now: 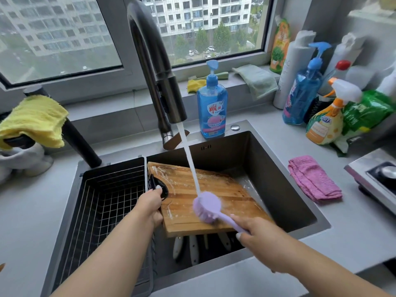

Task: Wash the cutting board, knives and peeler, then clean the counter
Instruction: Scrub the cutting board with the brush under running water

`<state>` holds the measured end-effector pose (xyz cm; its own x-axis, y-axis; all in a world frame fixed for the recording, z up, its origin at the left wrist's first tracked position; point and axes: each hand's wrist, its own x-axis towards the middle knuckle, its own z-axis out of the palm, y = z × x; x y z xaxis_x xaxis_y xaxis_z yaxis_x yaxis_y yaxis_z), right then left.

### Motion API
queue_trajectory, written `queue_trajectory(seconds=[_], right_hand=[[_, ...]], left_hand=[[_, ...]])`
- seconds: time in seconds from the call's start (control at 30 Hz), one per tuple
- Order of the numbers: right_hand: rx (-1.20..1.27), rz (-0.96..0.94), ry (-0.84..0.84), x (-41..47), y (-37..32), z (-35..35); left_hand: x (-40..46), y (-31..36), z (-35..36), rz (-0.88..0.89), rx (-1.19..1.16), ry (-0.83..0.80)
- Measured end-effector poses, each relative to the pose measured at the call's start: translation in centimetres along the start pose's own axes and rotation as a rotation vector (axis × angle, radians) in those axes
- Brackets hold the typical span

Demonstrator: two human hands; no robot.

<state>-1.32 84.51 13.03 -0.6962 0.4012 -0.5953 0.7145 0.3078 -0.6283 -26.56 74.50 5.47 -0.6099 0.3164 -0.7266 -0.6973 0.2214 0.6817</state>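
A wet wooden cutting board (192,196) lies tilted across the dark sink (267,159). My left hand (150,202) grips its left edge by the black handle. My right hand (250,230) holds the handle of a lilac dish brush (206,205), whose head rests on the board. Water from the black faucet (154,67) streams onto the brush head. Under the board's near edge, several white-handled knives (192,249) lie in the sink, mostly hidden. I cannot make out the peeler.
A black wire drain basket (107,200) fills the sink's left part. Blue dish soap (212,103) stands behind the sink. A pink cloth (312,179) lies on the right counter beside a stove (379,179). Spray bottles (325,116) crowd the right corner; a yellow cloth (34,121) hangs left.
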Motion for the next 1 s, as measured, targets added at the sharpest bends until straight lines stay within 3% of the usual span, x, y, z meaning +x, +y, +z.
queue_trajectory(seconds=[0.17, 0.3, 0.47, 0.7, 0.9, 1.0], right_hand=[[-0.052, 0.28, 0.111, 4.0, 5.8, -3.2], [-0.106, 0.339, 0.157, 7.7, 8.2, -4.7], [-0.033, 0.164, 0.001, 5.2, 3.2, -3.0], [-0.045, 0.225, 0.048, 8.6, 3.9, -3.6], [-0.059, 0.057, 0.048, 9.1, 2.4, 0.7], [-0.023, 0.132, 0.125, 12.4, 3.4, 0.7]], left_hand=[[-0.1, 0.1, -0.3, 0.013, 0.017, -0.011], [0.0, 0.2, -0.1, 0.026, 0.02, -0.012], [0.3, 0.1, -0.2, 0.006, 0.03, 0.038], [-1.1, -0.8, -0.9, 0.097, 0.071, -0.031], [-1.3, -1.2, -2.3, 0.16, 0.129, -0.049], [-1.5, -1.5, -2.7, 0.159, 0.12, -0.068]])
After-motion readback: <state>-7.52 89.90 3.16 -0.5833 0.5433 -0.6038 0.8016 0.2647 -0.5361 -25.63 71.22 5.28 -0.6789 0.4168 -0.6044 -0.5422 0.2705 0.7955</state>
